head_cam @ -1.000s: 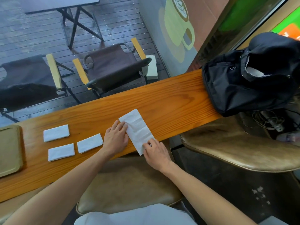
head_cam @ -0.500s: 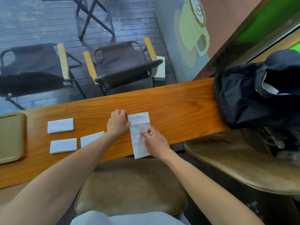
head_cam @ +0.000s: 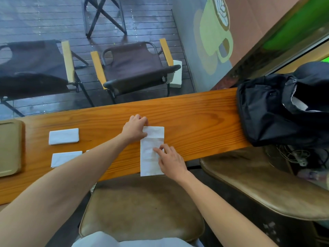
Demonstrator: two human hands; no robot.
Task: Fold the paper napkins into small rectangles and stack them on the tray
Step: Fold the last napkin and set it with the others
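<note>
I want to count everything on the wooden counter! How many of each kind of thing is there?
Folded small white paper napkins: 2 in clear view; a white corner by the left forearm may be another
Long white paper napkin being folded: 1
Tan flat tray: 1
Black fabric bag: 1
Total: 5

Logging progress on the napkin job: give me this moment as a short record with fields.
surface: wooden counter
napkin in work: long strip, near end overhanging the counter edge
left hand: pressing the strip's far left corner
right hand: fingers flat on the strip's middle
folded napkins: two in full view, a third mostly hidden by the left arm
tray: no napkins on the visible part
</note>
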